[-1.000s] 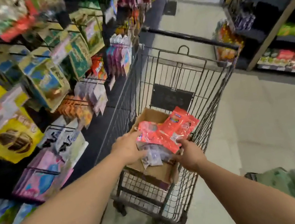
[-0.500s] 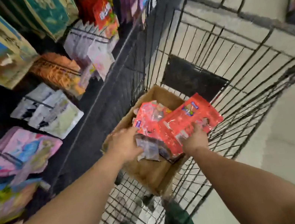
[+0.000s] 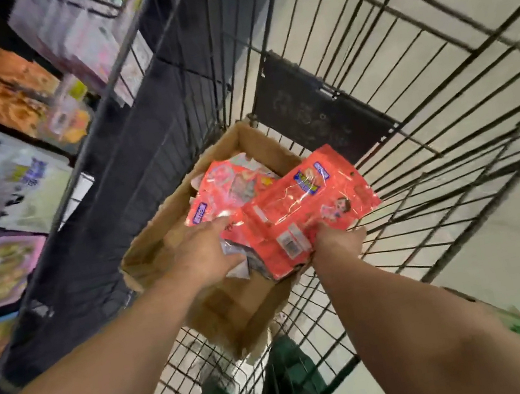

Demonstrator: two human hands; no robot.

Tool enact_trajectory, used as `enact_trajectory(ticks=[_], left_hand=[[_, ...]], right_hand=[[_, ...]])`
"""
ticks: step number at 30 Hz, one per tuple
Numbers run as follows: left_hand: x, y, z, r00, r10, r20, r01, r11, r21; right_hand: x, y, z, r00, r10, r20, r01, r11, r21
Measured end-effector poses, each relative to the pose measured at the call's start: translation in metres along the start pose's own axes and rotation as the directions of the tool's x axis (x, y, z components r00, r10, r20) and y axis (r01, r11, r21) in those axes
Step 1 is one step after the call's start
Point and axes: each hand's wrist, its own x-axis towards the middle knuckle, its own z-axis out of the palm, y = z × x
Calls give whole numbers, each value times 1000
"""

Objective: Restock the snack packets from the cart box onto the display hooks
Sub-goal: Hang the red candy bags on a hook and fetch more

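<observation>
Gripping red snack packet (image 3: 310,219) at lower edge: right hand (image 3: 337,244), fingers closed, above cardboard box (image 3: 232,308). Left hand (image 3: 203,254) spread flat on second packet (image 3: 226,190) inside box. Box sits in wire cart (image 3: 411,123). Display packets (image 3: 6,191) hang left, blurred.

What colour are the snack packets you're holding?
Bright red snack packets with small blue and yellow labels, seen in the head view.

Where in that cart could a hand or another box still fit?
The wire cart floor right of the cardboard box is bare up to the cart's far side. The near floor below the box also looks free. Inside the box it is crowded: red snack packets, the left hand and right hand.
</observation>
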Motion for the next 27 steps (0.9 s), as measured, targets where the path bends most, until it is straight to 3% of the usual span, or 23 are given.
enact_trajectory(ticks=[7,12,14,16,18,19,20,22,24,25,27], left_hand=[[4,7,9,1000,2,14,-2,1000,-25],[6,21,17,996,90,24,-89,996,-30],[5,28,16,996,84,10,-84,996,-29],[3,30,11,992,46,-115,-55,995,-78],[0,25,2,958,-17,-286,-41,980,-194],[-2,19,-4,943,-71,-324,-23,960,-278],[-5,13,-11,932,-130,-338,-7,927,-376],[-11,-3,-24,911,-255,-324,34,829,-558],[-19,-16,-34,883,-341,-324,68,774,-629],[-23,-20,-37,870,-368,-326,79,759,-646],[-34,-31,-40,859,-402,-317,93,732,-675]], right_hand=[[-2,-3,14,997,-44,-61,50,993,111],[-43,-10,18,962,-216,165,185,965,187],[-69,-11,18,903,-344,257,316,938,144],[-94,-12,17,804,-399,441,365,916,163],[-106,-14,15,681,-355,641,275,935,225],[-105,-16,13,658,-323,680,238,946,219],[-100,-17,12,670,-297,680,230,955,189],[-74,-11,16,763,-279,583,343,939,0],[-52,-2,21,806,-289,517,454,862,-226],[-45,3,24,797,-311,518,528,775,-347],[-33,14,27,722,-339,603,683,488,-543]])
